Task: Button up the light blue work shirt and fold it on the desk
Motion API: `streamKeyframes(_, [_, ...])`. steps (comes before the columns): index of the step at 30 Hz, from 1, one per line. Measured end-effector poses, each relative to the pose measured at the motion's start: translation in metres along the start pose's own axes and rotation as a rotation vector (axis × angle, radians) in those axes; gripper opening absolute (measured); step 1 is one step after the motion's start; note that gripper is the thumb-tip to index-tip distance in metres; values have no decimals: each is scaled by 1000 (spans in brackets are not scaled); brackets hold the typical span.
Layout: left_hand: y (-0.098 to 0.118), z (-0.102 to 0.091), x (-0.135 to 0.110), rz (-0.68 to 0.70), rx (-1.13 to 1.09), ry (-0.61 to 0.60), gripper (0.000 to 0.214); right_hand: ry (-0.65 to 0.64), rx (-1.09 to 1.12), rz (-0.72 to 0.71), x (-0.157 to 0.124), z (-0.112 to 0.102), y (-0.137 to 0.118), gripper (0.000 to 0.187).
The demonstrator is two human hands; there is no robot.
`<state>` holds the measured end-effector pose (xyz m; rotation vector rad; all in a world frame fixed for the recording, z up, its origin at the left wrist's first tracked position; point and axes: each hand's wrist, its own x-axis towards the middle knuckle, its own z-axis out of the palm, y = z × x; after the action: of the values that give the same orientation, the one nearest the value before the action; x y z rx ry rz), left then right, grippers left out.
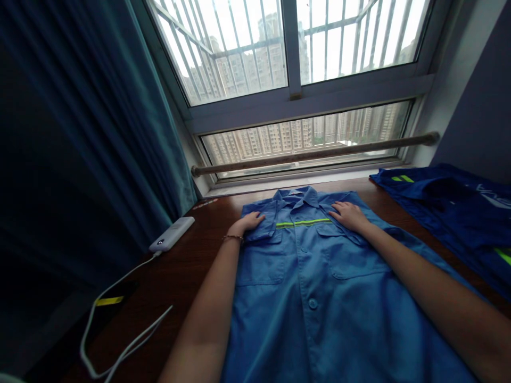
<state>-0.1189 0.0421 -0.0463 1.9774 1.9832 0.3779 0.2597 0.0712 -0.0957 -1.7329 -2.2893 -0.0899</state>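
A blue work shirt with a yellow-green reflective stripe lies front up on the dark wooden table, collar toward the window. My left hand rests on the shirt's left shoulder area, fingers stretched out and flat, a thin bracelet on the wrist. On the right side of the chest, just beside the stripe, lies my right hand, also flat with fingers apart. Neither hand holds anything.
A white power bank with a white cable lies at the table's left. A dark phone sits by the cable. More blue garments are piled at the right. A teal curtain hangs left; the barred window is ahead.
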Motion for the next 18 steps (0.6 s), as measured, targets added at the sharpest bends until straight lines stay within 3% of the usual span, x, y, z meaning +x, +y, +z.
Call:
streamKeyframes(4, [-21,27,2,-95,225,143,54,-36,-54,73,-2,-4,-2,53])
streamKeyframes(10, [-50,23,7,-57,331,170,58,-127,-8,216,0,-4,6,64])
streamKeyframes(13, [-44,21,5,14,397,228,58,-110,-19,248,5,-2,14,65])
streamKeyframes(16, [-22,24,1,141,453,295,58,-86,-39,274,10,0,22,66])
streamKeyframes(18, [-4,29,0,194,419,249,60,-68,-49,288,13,0,26,67])
